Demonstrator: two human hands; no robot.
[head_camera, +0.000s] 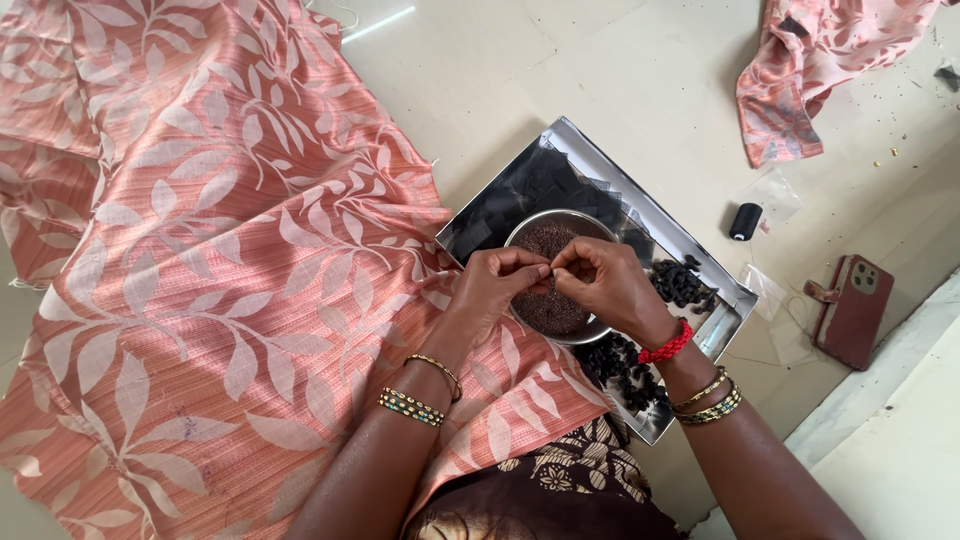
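Note:
My left hand (498, 283) and my right hand (606, 282) meet fingertip to fingertip above a small steel bowl (585, 222) of tiny dark beads. Both hands pinch something very small between thumb and finger; it is too small to tell what. The bowl stands in a shiny rectangular tray (565, 140) that also holds a heap of larger black beads (680, 283). A salmon pink cloth with a pale leaf pattern (200, 260) is spread on the floor to the left and runs under my left wrist.
A black thread spool (744, 221) stands on the pale floor right of the tray. A phone in a brown case (852, 308) lies further right. Another piece of the pink cloth (815, 65) lies crumpled at top right. A raised white ledge (890, 440) runs along the lower right.

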